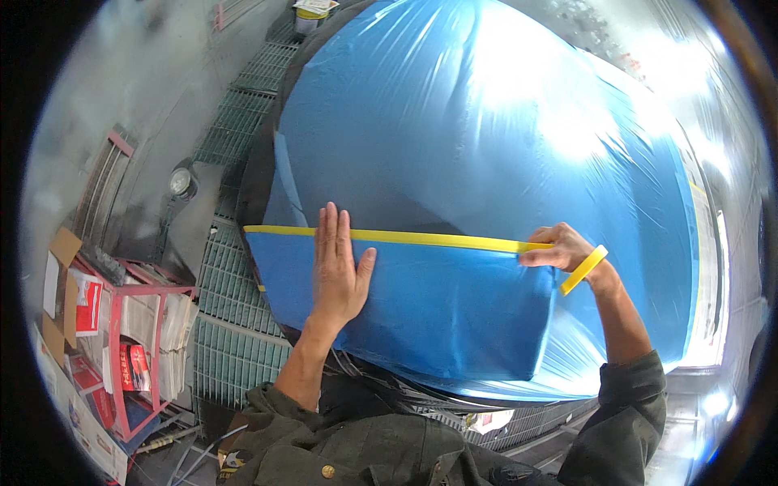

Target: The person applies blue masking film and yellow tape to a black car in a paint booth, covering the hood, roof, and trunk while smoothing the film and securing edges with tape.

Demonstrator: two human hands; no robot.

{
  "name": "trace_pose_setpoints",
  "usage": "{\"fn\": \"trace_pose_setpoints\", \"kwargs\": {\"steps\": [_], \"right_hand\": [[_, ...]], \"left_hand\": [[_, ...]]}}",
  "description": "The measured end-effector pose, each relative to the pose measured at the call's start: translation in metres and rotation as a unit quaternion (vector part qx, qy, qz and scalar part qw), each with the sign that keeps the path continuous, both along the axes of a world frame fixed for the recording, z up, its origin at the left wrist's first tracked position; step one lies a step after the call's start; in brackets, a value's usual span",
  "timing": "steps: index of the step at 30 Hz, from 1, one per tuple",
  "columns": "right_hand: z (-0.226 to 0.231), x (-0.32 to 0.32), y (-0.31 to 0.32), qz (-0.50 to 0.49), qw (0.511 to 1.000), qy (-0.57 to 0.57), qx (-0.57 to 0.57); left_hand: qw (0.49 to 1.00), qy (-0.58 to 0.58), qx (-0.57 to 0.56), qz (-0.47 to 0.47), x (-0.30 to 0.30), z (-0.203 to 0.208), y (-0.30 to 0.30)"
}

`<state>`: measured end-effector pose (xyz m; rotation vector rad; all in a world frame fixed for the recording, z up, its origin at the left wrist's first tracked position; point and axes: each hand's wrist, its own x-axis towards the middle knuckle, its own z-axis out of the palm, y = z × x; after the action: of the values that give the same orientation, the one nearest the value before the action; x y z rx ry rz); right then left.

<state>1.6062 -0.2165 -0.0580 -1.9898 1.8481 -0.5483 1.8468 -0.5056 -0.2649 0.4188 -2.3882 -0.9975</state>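
A strip of yellow masking tape (438,240) runs across the large surface before me, along the upper edge of a darker blue sheet (438,312). Shiny blue plastic film (381,130) covers the rest of the surface. My left hand (336,279) lies flat near the strip's left end, fingers stretched over the tape and thumb apart. At the strip's right end, my right hand (566,247) is closed, pinching the tape between thumb and fingers. Beside that wrist hangs the yellow tape roll (585,271); whether it loops round the wrist I cannot tell.
A red metal rack (117,348) at the lower left holds stacked paper, boxes and red packages. Farther back stand a metal can (183,184) and a tub (308,20). Green floor grating (235,279) borders the covered object's left side. Bright reflections hide detail at right.
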Motion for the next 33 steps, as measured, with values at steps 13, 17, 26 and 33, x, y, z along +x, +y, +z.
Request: {"fn": "trace_pose_setpoints", "kwargs": {"steps": [13, 17, 26, 33], "right_hand": [[-0.012, -0.044, 0.141, -0.105, 0.988, 0.059, 0.094], [0.073, -0.006, 0.127, -0.501, 0.786, -0.048, 0.36], [0.076, -0.048, 0.285, -0.528, 0.79, -0.086, 0.3], [0.068, -0.061, 0.304, -0.461, 0.831, -0.069, 0.303]], "left_hand": [[0.958, -0.013, -0.128, -0.256, -0.041, 0.099, 0.126], [0.957, -0.081, -0.18, -0.213, -0.036, 0.105, 0.122], [0.952, -0.102, -0.228, -0.176, -0.066, 0.126, 0.229], [0.948, -0.064, -0.258, -0.176, -0.101, 0.141, 0.32]]}}
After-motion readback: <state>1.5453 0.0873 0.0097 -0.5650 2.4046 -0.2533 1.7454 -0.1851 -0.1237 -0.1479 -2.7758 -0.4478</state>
